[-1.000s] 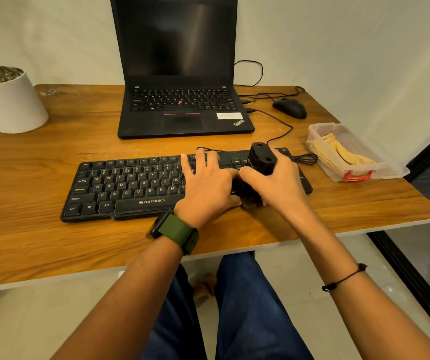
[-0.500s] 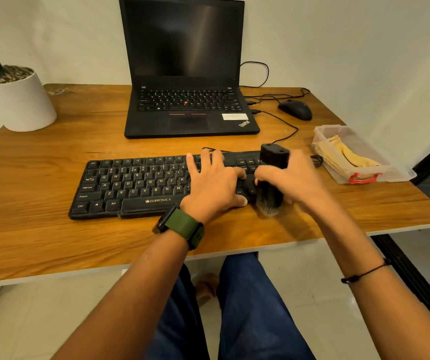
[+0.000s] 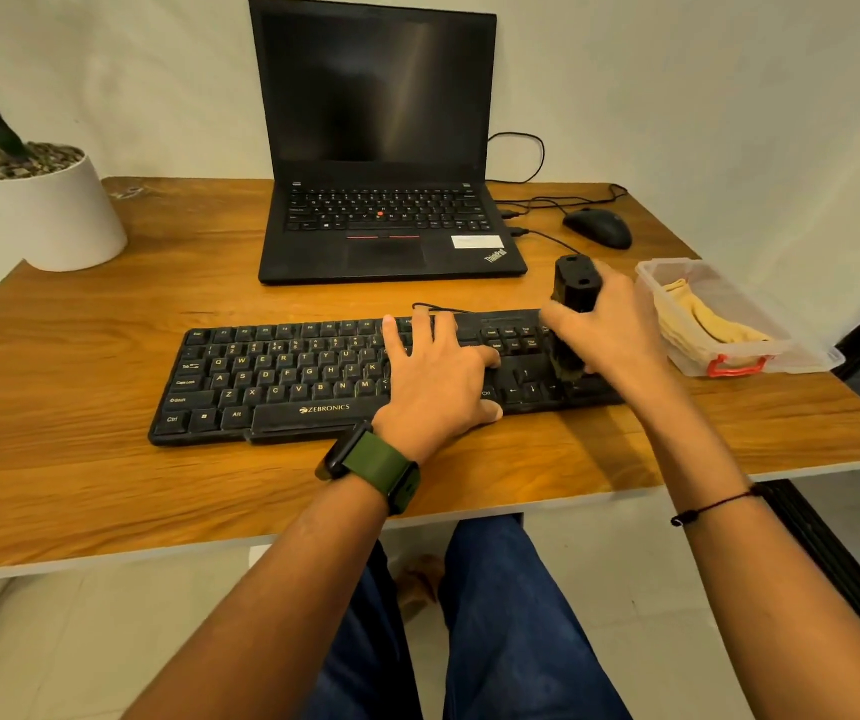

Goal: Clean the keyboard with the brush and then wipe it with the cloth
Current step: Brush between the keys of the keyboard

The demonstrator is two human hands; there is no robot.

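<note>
Wooden desk (image 3: 105, 356) with a white edge stands against a pale wall; tiled floor shows beneath it.

Head view: a black Zebronics keyboard (image 3: 271, 381) lies flat near the front of the desk, long side parallel to the front edge. The left hand (image 3: 438, 379), green-strapped watch (image 3: 370, 467) on its wrist, rests palm down on the right-centre keys, fingers spread flat, gripping nothing. The right hand (image 3: 609, 330) is closed around a black brush (image 3: 573, 298), held upright with its blocky handle end uppermost and its bristles down on the keys at the keyboard's right end, beside the arrow keys. A thin black cord circles the right wrist.

A clear plastic box (image 3: 807, 350) with a red latch sits just right of the keyboard; a yellow cloth (image 3: 703, 319) lies folded inside it. Behind the keyboard, an open black ThinkPad laptop (image 3: 381, 148) stands with its screen dark. A black wired mouse (image 3: 596, 228) lies to the laptop's right. A white plant pot (image 3: 48, 215) occupies the far left corner.
</note>
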